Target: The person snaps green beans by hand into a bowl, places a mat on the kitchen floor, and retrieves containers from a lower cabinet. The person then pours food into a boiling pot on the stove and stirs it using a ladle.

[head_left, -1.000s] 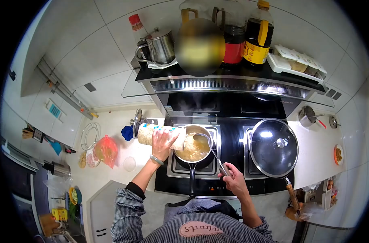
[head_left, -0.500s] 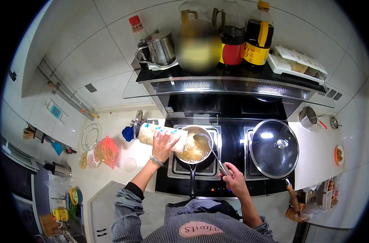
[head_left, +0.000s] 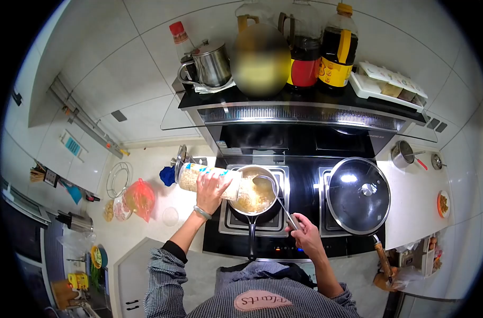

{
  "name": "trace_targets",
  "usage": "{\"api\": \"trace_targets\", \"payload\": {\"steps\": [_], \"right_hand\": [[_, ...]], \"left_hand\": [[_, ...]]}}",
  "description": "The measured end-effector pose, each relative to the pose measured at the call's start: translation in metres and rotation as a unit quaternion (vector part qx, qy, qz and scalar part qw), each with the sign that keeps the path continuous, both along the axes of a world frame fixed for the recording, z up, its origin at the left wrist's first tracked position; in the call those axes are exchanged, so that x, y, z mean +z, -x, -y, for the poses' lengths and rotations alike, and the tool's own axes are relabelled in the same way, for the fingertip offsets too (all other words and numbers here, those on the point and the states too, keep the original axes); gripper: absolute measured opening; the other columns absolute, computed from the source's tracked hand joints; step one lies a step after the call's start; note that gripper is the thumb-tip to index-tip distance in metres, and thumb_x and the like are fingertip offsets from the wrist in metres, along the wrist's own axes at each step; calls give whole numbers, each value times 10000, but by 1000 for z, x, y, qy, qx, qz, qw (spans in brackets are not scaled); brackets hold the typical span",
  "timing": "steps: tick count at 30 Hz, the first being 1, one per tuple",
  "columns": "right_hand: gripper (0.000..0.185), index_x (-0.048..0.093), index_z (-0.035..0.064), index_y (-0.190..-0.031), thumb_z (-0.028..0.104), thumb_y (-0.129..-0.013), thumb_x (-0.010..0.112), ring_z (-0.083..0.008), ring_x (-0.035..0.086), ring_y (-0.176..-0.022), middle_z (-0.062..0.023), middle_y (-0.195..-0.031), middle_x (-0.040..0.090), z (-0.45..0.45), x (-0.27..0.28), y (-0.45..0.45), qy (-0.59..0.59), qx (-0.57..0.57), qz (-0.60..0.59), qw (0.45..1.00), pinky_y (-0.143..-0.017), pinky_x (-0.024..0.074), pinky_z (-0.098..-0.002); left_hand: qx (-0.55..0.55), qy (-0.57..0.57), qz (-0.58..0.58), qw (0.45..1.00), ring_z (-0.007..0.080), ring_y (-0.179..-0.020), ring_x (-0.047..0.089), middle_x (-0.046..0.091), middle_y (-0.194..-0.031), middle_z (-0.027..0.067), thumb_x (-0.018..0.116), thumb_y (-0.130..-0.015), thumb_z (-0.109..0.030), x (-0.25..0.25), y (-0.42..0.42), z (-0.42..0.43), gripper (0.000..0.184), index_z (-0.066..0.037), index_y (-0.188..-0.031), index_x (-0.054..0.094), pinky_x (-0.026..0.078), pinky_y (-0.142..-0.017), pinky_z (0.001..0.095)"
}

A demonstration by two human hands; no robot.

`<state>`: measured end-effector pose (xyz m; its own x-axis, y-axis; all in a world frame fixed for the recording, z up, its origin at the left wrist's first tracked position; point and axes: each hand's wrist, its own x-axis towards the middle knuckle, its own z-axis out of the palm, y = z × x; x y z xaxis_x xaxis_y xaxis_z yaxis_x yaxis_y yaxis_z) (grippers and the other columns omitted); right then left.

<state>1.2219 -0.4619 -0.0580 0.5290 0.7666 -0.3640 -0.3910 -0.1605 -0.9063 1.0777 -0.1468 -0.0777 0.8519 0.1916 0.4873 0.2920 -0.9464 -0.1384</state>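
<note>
Left hand [head_left: 211, 190]: clasped round the tilted canister [head_left: 189, 178], its mouth at the pot [head_left: 258, 170] rim.
Right hand [head_left: 306, 236]: I grip the ladle [head_left: 293, 220], bowl inside the pot.
Pot: on the hob [head_left: 305, 185].
Spill risk: tipping too steeply could dump a clump and splash me.

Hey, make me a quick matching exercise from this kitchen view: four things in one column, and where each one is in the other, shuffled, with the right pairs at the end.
Things
1. Canister
2. Ladle
3. Red bag
4. Saucepan

Places
A. On the counter, left of the stove
B. In the right hand
C. On the left burner, uncovered
D. Tilted, in the left hand

Right pairs: 1-D, 2-B, 3-A, 4-C
</note>
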Motion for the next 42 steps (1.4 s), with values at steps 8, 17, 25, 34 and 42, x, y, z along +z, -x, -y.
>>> {"api": "trace_targets", "payload": {"steps": [8, 17, 25, 34, 42], "right_hand": [[519, 433, -11, -1262, 14, -756, 546, -47, 469, -524, -64, -892, 647, -1, 4, 0, -6, 3, -3, 1000, -434, 379, -185], [454, 469, -10, -1253, 105, -833, 597, -144, 612, -825, -95, -930, 653, 12, 20, -8, 10, 37, 105, 994, -731, 486, -258], [443, 513, 34, -1238, 140, -817, 601, -328, 620, -695, -219, -797, 611, 16, 80, -14, 162, 165, 343, 911, -669, 480, -363], [414, 515, 46, -1226, 155, -832, 583, -345, 606, -667, -211, -753, 592, -13, 40, -4, 155, 223, 386, 882, -634, 465, -393], [391, 533, 79, -1234, 158, -853, 568, -365, 613, -750, -181, -883, 599, -36, -6, -3, 59, 176, 497, 848, -695, 497, -421]], "left_hand": [[-9, -10, 2, 1000, 277, -1179, 439, 485, -1158, 112, 656, -654, -44, -1, 2, -3, 615, -238, -1232, 579, 298, -1021, 511], [16, 72, 42, 996, 300, -1197, 431, 486, -1202, 128, 747, -623, -147, 6, 6, 8, 686, -170, -1268, 514, 289, -1018, 521], [94, 253, 195, 943, 319, -1182, 454, 537, -1210, 153, 845, -530, -319, 6, 20, 25, 894, -37, -1282, 454, 313, -1007, 455], [107, 410, 369, 827, 285, -966, 610, 631, -1018, 148, 852, -475, -83, 7, 70, 48, 793, 16, -1184, 510, 469, -886, 386], [200, 494, 354, 769, 303, -1214, 455, 458, -1293, 191, 889, -506, -130, -47, 124, 72, 1028, 45, -1352, 331, 350, -1051, 393]]}}
